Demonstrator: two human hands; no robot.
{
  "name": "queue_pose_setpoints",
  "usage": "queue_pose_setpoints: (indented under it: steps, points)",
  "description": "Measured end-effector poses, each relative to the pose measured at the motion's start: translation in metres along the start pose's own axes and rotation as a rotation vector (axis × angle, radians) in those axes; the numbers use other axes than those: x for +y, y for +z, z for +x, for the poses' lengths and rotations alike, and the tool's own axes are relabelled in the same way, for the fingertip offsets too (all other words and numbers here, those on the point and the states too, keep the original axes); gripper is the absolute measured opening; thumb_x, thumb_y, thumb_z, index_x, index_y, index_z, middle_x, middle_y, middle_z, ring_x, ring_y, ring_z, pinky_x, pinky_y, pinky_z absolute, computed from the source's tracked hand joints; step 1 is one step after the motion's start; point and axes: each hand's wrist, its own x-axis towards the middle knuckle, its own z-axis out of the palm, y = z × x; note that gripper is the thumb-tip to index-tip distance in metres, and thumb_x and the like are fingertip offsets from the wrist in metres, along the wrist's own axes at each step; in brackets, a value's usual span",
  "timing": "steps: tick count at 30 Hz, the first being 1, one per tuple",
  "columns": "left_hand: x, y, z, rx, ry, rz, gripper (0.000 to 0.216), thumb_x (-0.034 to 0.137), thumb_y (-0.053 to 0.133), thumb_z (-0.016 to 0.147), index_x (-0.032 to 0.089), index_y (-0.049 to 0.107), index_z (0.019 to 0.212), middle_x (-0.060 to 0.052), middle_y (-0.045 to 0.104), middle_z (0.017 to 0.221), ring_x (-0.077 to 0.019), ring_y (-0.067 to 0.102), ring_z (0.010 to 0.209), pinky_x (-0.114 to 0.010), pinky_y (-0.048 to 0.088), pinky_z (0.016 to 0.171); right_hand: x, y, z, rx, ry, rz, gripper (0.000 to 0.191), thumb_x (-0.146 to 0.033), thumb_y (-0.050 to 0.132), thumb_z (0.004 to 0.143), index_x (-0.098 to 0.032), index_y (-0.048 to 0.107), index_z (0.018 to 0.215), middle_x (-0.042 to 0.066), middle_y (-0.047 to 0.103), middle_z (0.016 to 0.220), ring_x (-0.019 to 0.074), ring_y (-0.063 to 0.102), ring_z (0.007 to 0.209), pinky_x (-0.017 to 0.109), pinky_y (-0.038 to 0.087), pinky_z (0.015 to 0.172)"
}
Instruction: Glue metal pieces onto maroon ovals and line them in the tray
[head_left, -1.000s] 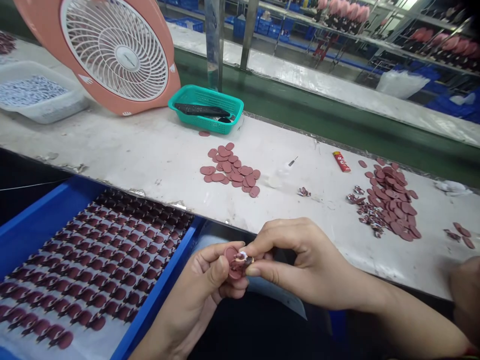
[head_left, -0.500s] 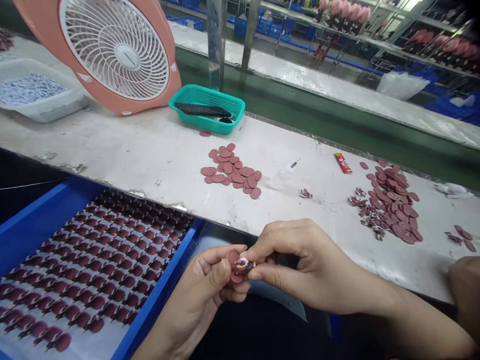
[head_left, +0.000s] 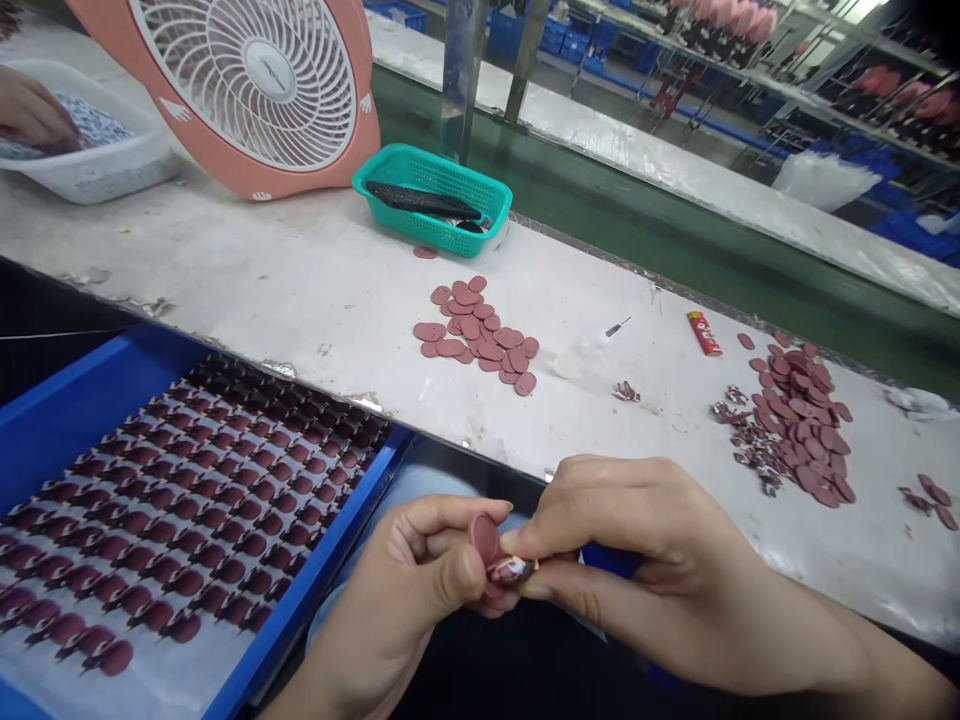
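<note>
Both my hands meet just below the front edge of the workbench. My left hand is closed, its thumb and fingers pinching a dark red oval pad. My right hand is closed too, pinching a small patterned piece pressed against that pad. A blue tray at my lower left holds several rows of finished dark red pieces on a white sheet.
Loose red pads lie in a middle pile and a right pile. A teal basket, a pink fan, a red tube and a white bin with another person's hand stand on the bench.
The view shifted down and left, so everything sits a little to the right. My hands stay together on the pad, slightly lower. Another person's hand has appeared at the white bin.
</note>
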Motion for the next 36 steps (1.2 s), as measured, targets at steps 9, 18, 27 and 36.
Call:
queue_pose_setpoints:
  steps: [9, 18, 27, 36]
  points:
    - [0.001, 0.001, 0.005, -0.016, -0.006, -0.043, 0.024, 0.033, 0.087, 0.072, 0.021, 0.080, 0.092, -0.003, 0.077, 0.072, -0.0100, 0.068, 0.061, -0.014, 0.053, 0.059, 0.002, 0.000, 0.003, -0.002, 0.002, 0.010, 0.016, -0.007, 0.070, 0.087, -0.013, 0.070, 0.102, 0.002, 0.074, 0.085, 0.0064, 0.067, 0.080, 0.013, 0.051, 0.077]
    - [0.001, -0.003, 0.004, -0.039, 0.006, -0.048, 0.028, 0.036, 0.086, 0.072, 0.020, 0.080, 0.094, -0.004, 0.076, 0.072, -0.0113, 0.069, 0.061, -0.015, 0.053, 0.058, 0.001, -0.001, 0.009, -0.043, 0.041, 0.022, 0.016, -0.008, 0.070, 0.088, -0.018, 0.070, 0.100, -0.002, 0.073, 0.086, 0.0044, 0.066, 0.079, 0.012, 0.051, 0.075]
    - [0.004, -0.007, 0.005, -0.054, -0.027, -0.084, 0.031, 0.039, 0.089, 0.068, 0.019, 0.081, 0.091, -0.003, 0.075, 0.073, -0.0099, 0.068, 0.060, -0.014, 0.055, 0.056, 0.004, 0.001, 0.003, -0.005, 0.058, 0.013, 0.039, -0.021, 0.080, 0.083, -0.022, 0.067, 0.119, -0.001, 0.070, 0.093, 0.0083, 0.064, 0.083, 0.017, 0.051, 0.076]
    - [-0.001, -0.007, 0.005, -0.002, -0.054, -0.113, 0.035, 0.043, 0.090, 0.066, 0.020, 0.081, 0.090, -0.001, 0.071, 0.062, -0.0081, 0.064, 0.052, -0.015, 0.055, 0.054, 0.012, 0.013, 0.006, 0.033, 0.024, 0.041, 0.014, -0.016, 0.069, 0.091, -0.019, 0.075, 0.103, 0.001, 0.072, 0.081, 0.0079, 0.065, 0.075, 0.016, 0.052, 0.068]
